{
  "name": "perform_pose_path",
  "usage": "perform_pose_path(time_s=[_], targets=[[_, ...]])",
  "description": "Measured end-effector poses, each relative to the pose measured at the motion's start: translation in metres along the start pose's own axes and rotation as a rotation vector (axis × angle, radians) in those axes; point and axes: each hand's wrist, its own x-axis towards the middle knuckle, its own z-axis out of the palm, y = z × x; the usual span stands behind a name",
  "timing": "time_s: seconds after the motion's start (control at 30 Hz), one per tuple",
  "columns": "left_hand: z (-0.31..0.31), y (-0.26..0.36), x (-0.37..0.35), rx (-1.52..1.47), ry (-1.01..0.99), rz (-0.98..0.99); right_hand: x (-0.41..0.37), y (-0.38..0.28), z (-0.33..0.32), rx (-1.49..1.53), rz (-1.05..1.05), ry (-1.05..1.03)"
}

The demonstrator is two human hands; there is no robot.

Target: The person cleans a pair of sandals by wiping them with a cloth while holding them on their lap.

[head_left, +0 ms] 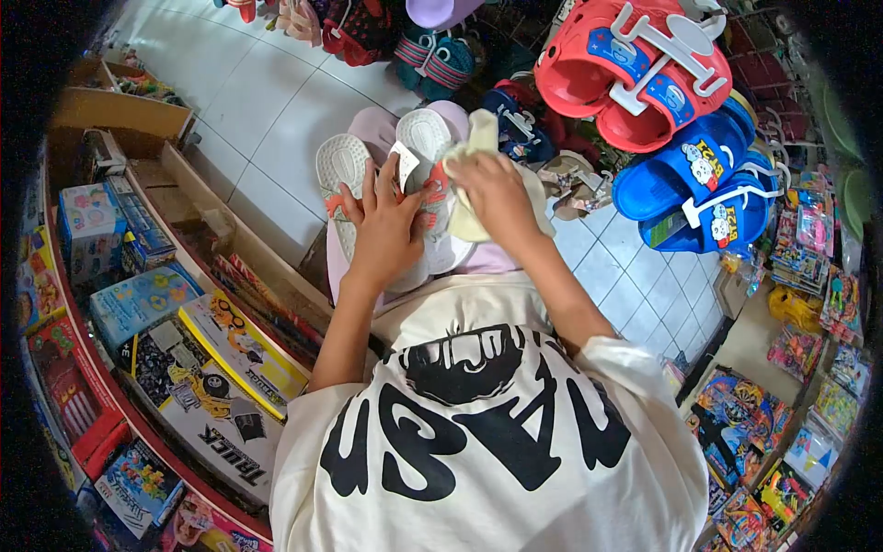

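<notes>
The left hand [386,225] is clasping the pair of white-soled shoes [342,170] before the chest, soles facing the camera and long axes pointing away from the body, while the right hand [497,195], just beside them, is pinching a pale cloth [480,134] against them.

Matt, textured white rubber soles on the sandals [342,166] under the left hand [386,230]; soft cream cloth [480,138] bunched in the right hand [497,195]. Right of that, glossy moulded plastic clogs [635,74]. Beyond the left hand, shiny glazed floor tiles [248,101]; left of it, slick printed cardboard boxes [221,405].
</notes>
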Motion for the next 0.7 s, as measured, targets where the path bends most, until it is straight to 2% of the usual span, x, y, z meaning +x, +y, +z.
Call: perform_pose_path(time_s=[0.03, 0.13, 0.23, 0.33, 0.37, 0.47, 0.6, 0.7], targets=[[0.000, 0.000, -0.001, 0.006, 0.006, 0.004, -0.011, -0.008, -0.010, -0.140, 0.007, -0.128], [-0.004, -0.001, -0.003, 0.001, 0.001, 0.033, -0.038, -0.025, -0.021, -0.257, -0.027, -0.245], [-0.003, 0.002, -0.001, -0.024, 0.017, 0.017, -0.046, -0.037, -0.052, -0.243, -0.002, -0.585], [-0.003, 0.007, 0.003, -0.051, 0.075, -0.009, -0.037, -0.021, -0.077, 0.073, 0.070, -0.657], [0.001, 0.008, 0.004, -0.051, 0.102, -0.005, -0.041, -0.011, -0.067, 0.073, -0.068, -0.353], [0.007, 0.009, 0.001, -0.007, 0.110, -0.041, -0.018, -0.017, -0.049, 0.062, 0.006, -0.089], [0.011, 0.013, 0.003, 0.092, 0.110, -0.071, -0.026, -0.026, 0.001, -0.381, -0.131, -0.156], [0.007, 0.012, 0.000, 0.063, 0.090, -0.058, -0.040, -0.039, -0.017, -0.294, -0.134, -0.300]])
